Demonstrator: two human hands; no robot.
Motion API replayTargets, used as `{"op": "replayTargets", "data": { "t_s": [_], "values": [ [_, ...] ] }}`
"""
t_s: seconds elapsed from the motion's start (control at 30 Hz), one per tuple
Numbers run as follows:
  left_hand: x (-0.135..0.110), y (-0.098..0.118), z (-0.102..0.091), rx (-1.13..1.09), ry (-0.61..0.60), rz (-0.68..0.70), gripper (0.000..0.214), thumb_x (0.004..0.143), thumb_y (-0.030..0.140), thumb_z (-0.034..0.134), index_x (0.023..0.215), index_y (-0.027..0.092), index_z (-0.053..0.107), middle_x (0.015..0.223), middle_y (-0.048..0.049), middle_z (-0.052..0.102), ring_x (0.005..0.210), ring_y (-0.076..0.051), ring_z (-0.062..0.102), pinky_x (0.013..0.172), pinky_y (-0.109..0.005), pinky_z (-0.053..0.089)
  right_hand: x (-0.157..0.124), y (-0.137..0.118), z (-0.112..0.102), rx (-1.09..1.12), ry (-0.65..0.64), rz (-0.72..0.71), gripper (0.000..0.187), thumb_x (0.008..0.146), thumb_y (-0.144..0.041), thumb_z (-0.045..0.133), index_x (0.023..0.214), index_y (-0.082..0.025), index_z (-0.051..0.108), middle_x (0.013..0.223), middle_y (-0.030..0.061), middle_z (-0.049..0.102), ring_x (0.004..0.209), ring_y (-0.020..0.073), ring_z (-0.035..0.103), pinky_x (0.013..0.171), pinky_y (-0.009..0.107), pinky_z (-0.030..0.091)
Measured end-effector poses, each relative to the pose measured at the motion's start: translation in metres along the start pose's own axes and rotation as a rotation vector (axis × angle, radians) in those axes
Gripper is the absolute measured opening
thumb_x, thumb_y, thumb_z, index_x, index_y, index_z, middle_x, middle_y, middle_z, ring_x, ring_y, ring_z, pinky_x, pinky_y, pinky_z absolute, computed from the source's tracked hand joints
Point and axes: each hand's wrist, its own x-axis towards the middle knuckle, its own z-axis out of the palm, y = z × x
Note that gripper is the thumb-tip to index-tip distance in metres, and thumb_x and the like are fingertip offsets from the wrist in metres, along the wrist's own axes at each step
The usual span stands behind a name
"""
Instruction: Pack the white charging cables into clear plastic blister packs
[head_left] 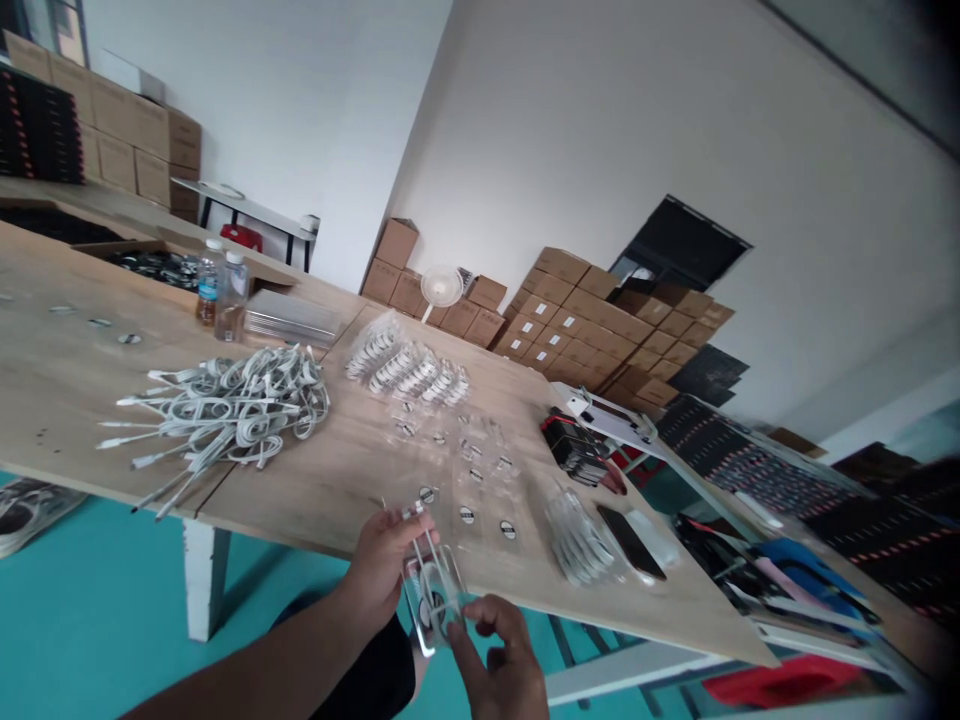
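Observation:
My left hand [381, 562] is closed on a white cable [426, 545], its connector ends showing past the thumb. Just below, over the table's front edge, the cable overlaps a clear plastic package [459, 578] with a dark oval label. The lower right side of that package is pinched between the thumb and fingers of my right hand [501, 650]. How far the cable lies inside the package I cannot tell. Beyond my hands, several flat clear bags with oval labels [466, 514] lie on the wooden table [322, 490].
A heap of white cables [240, 405] lies on the left. Filled clear bags [405, 365] sit farther back, more bags [577, 540] on the right beside a phone [630, 542]. Two bottles [231, 295] stand at the back left. Cardboard boxes [577, 315] are stacked against the wall.

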Motion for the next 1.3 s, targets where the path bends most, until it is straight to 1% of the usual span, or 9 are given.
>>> {"op": "replayTargets", "data": {
  "t_s": [0.1,0.17,0.23,0.4,0.57,0.8,0.97,1.13,1.3],
  "values": [
    [0.000,-0.002,0.001,-0.062,-0.022,-0.024,0.030,0.061,0.026,0.084,0.076,0.015,0.062,0.067,-0.0009,0.062,0.063,-0.014,0.061,0.060,-0.027,0.050,-0.005,0.011,0.004,0.259,0.003,0.120,0.040,0.066,-0.059,0.074,0.078,-0.022,0.062,0.112,0.0092,0.066,0.092,0.0250,0.064,0.069,0.031,0.050],
    [0.000,-0.003,0.001,-0.114,-0.035,-0.036,0.028,0.062,0.024,0.083,0.077,0.015,0.061,0.067,-0.0004,0.062,0.062,-0.014,0.061,0.060,-0.027,0.051,-0.009,0.016,0.014,0.498,-0.022,0.189,0.042,0.067,-0.056,0.075,0.087,-0.023,0.057,0.107,0.0080,0.068,0.090,0.0241,0.066,0.074,0.033,0.052],
    [0.001,-0.004,0.001,-0.150,-0.055,-0.048,0.026,0.064,0.022,0.082,0.075,0.015,0.060,0.065,0.0001,0.061,0.058,-0.013,0.060,0.061,-0.027,0.051,-0.014,0.019,0.025,0.623,-0.021,0.196,0.045,0.069,-0.053,0.076,0.095,-0.024,0.053,0.099,0.0060,0.070,0.085,0.0218,0.068,0.075,0.034,0.053],
    [0.004,-0.003,0.002,-0.149,-0.068,-0.055,0.022,0.069,0.024,0.079,0.074,0.015,0.059,0.063,-0.0009,0.061,0.055,-0.014,0.061,0.057,-0.026,0.051,-0.026,0.018,0.047,0.532,0.171,0.128,0.038,0.077,-0.048,0.071,0.097,-0.024,0.050,0.107,0.0076,0.067,0.090,0.0194,0.067,0.079,0.031,0.052],
    [0.008,0.000,0.000,-0.148,-0.028,-0.060,0.018,0.071,0.020,0.076,0.076,0.015,0.059,0.065,-0.0014,0.062,0.058,-0.014,0.063,0.055,-0.024,0.050,-0.022,0.011,0.052,0.516,0.197,0.148,0.035,0.079,-0.046,0.068,0.098,-0.023,0.050,0.099,0.0047,0.066,0.081,0.0169,0.065,0.074,0.029,0.051],
    [0.011,0.002,-0.008,-0.115,-0.055,-0.116,0.015,0.074,0.019,0.074,0.078,0.015,0.059,0.069,-0.0010,0.063,0.058,-0.013,0.062,0.055,-0.024,0.051,-0.006,0.009,0.042,0.553,0.044,0.302,0.048,0.064,-0.043,0.078,0.099,-0.024,0.051,0.080,-0.0037,0.062,0.065,0.0136,0.060,0.062,0.025,0.050],
    [0.010,0.002,-0.007,-0.087,-0.065,-0.125,0.022,0.068,0.021,0.079,0.076,0.015,0.060,0.069,-0.0006,0.063,0.061,-0.012,0.062,0.061,-0.026,0.053,-0.006,0.013,0.040,0.510,-0.068,0.301,0.045,0.067,-0.045,0.076,0.099,-0.024,0.053,0.079,-0.0024,0.061,0.064,0.0149,0.059,0.054,0.024,0.046],
    [0.003,0.002,-0.007,0.042,-0.194,-0.108,0.026,0.062,0.027,0.083,0.071,0.014,0.063,0.062,-0.0007,0.061,0.055,-0.012,0.058,0.054,-0.024,0.047,0.002,0.006,0.025,0.617,-0.224,0.280,0.050,0.064,-0.050,0.079,0.101,-0.022,0.059,0.089,0.0048,0.069,0.074,0.0203,0.063,0.064,0.031,0.050],
    [-0.007,-0.001,-0.007,0.101,-0.294,-0.092,0.023,0.061,0.025,0.082,0.072,0.013,0.066,0.060,-0.0022,0.063,0.056,-0.013,0.058,0.055,-0.023,0.043,0.020,-0.012,0.011,0.545,-0.355,0.208,0.033,0.073,-0.044,0.075,0.091,-0.020,0.062,0.088,0.0050,0.070,0.081,0.0212,0.065,0.073,0.032,0.051]
  ]
}}
